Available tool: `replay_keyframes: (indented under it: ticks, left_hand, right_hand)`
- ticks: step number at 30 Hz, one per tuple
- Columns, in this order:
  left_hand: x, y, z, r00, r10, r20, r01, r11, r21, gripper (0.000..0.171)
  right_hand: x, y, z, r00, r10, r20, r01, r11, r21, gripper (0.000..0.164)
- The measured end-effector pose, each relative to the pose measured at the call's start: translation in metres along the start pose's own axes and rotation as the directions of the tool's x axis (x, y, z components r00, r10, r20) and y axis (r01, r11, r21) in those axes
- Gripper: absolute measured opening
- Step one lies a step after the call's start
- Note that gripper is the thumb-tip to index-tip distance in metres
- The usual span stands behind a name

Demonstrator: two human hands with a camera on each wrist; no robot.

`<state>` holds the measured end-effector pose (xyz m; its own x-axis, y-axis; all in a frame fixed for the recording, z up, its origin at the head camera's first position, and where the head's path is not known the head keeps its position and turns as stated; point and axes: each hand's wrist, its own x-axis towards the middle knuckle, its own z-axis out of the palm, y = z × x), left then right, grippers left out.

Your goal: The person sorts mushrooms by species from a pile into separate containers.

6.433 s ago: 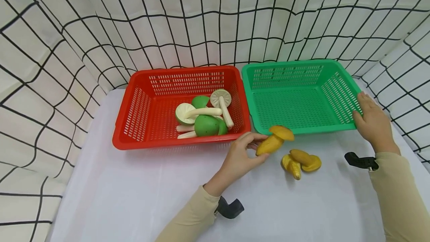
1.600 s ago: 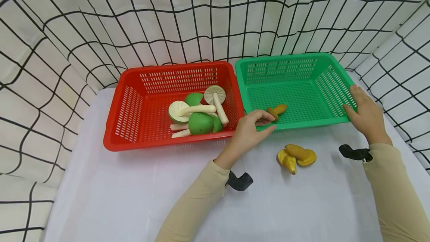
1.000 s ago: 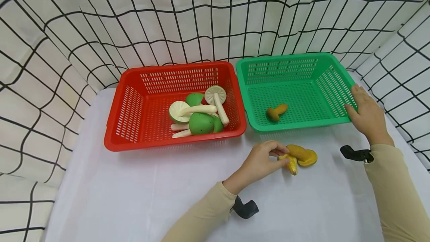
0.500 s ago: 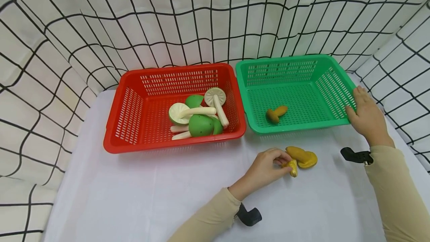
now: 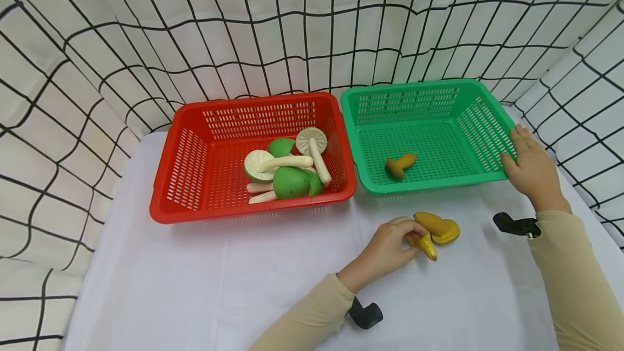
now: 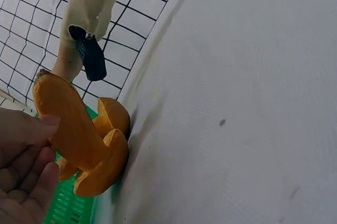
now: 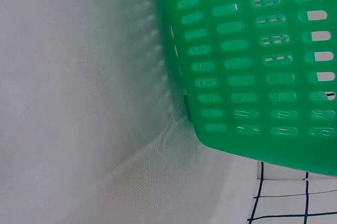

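Observation:
In the head view my left hand (image 5: 390, 245) pinches a yellow toy mushroom (image 5: 427, 247) low over the white table. Its tapered stem points toward the front right, and my fingers partly cover its cap. Close behind it lies another yellow mushroom (image 5: 441, 229). The left wrist view shows my thumb against the held mushroom (image 6: 71, 121), with the other one partly hidden beyond. My right hand (image 5: 533, 169) rests on the right rim of the green basket (image 5: 439, 182), fingers straight. The right wrist view shows only the basket's slotted wall (image 7: 231, 60). A brownish-yellow mushroom (image 5: 401, 166) lies inside that basket.
A red basket (image 5: 253, 213) stands left of the green one. Several green-capped mushrooms (image 5: 291, 182) with pale stems lie in its right half. A white wall with a black net (image 5: 317, 20) rises behind both baskets and at the sides.
My left hand has released one yellow mushroom into the green basket, moved back toward the front and taken hold of another, turning it slightly. My right hand has stayed at the basket rim.

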<state>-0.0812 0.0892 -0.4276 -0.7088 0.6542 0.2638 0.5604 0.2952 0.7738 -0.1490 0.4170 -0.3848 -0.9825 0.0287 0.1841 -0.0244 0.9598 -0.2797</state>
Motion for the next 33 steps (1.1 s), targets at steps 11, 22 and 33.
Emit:
replay_keyframes:
  ticks: [11,22,33]
  left_hand:
    - [0.003,-0.001,0.012,0.996,0.074,-0.042,-0.067,0.988,0.141,0.029]
    - [0.002,-0.002,0.012,0.992,0.110,-0.062,-0.094,0.972,0.215,0.023]
    - [0.001,-0.007,0.006,0.993,0.036,-0.108,-0.021,0.991,0.133,0.027]
  right_hand:
    - [0.000,0.000,0.001,1.000,0.009,-0.016,-0.009,1.000,0.005,0.060]
    - [-0.002,-0.002,0.000,1.000,0.008,-0.026,-0.008,1.000,0.008,0.060]
    - [-0.002,-0.004,0.001,0.998,0.022,-0.052,-0.022,1.000,-0.007,0.059]
